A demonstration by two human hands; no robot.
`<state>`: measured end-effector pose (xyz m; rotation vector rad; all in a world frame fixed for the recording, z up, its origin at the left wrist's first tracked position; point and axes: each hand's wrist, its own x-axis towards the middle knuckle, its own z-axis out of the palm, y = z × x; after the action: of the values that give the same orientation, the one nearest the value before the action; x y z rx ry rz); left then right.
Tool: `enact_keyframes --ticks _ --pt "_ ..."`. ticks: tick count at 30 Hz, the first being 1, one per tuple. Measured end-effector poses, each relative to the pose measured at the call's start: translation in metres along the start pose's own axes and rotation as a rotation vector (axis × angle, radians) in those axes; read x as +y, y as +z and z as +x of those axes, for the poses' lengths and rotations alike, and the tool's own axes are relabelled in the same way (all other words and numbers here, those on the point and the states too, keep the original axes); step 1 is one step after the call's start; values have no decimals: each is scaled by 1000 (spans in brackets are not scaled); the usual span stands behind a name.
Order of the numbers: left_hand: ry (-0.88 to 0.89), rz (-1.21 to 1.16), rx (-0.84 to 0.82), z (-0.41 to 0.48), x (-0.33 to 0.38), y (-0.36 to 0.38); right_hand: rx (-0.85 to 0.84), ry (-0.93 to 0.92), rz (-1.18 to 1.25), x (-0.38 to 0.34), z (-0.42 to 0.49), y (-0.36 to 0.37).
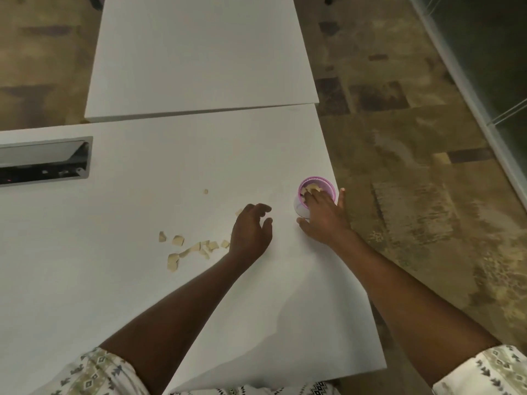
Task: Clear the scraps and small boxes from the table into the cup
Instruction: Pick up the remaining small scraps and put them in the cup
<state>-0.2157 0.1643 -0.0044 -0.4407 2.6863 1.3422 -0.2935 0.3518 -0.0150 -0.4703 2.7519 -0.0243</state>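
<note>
Head cam: scraps (pixel 178 240) are tan, torn into irregular flat bits that look papery. Most sit in a loose cluster on the white table (pixel 114 295), just left of the left wrist. One is partly hidden behind the left fingers, and one tiny bit lies alone farther back. Cup (pixel 325 183) is small, with a translucent body and a pink rim, upright near the table's right edge. It holds more of the same tan bits, piled close to the rim. Right hand (pixel 322 216) is over the cup mouth, middle fingers dipping in among the bits, thumb splayed toward the table side, little finger outside the cup wall. Its fingers are fairly straight and grip nothing I can make out. Left hand (pixel 251 229) hovers just left of the cup, fingers loosely curled, empty. Both sleeves (pixel 94 374) are cream with small dark and green motifs. Metal-framed cable slot (pixel 45 161) is recessed in the table at far left. Second table (pixel 199 58) butts against the far edge. Mottled brown floor (pixel 413 138) on the right.
</note>
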Motion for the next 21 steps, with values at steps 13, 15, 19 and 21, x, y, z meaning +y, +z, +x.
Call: enact_keyframes --ticks 13,15,19,21 --pt "-41 310 67 -89 -133 -78 185 -52 238 -102 -57 11" --pt "-96 347 83 -101 -153 -91 89 -110 267 -127 -74 32" --pt "-77 461 35 -124 -182 -106 18 -285 276 -167 -103 68" --pt "-7 519 -9 -133 -194 -107 -32 -358 254 -185 -108 79"
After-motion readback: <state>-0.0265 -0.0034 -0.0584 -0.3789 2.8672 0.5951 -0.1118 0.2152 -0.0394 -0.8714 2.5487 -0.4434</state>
